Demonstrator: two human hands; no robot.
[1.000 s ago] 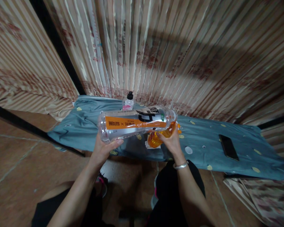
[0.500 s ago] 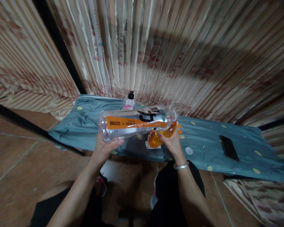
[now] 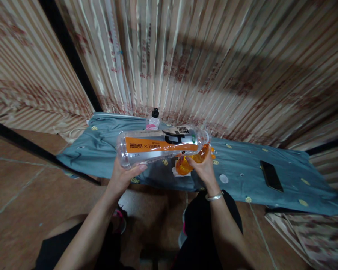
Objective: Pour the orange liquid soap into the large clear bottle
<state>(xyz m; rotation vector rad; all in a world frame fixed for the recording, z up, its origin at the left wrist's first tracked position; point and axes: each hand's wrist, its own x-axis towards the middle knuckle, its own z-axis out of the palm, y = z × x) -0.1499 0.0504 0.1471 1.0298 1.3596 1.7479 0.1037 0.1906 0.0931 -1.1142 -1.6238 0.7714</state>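
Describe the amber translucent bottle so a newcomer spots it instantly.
Find the long patterned teal cloth, then the right hand near its middle. That hand grips the amber bottle, partly overlapped by the large clear plastic bottle with a silver-and-orange label in the left hand. Unlike that one and the small clear black-topped bottle, its visible body is amber.

The large clear plastic bottle with a silver-and-orange label (image 3: 157, 146) is held nearly horizontal, neck rightward. The smaller translucent orange plastic bottle (image 3: 181, 165) tilts beneath the neck end, base leftward.
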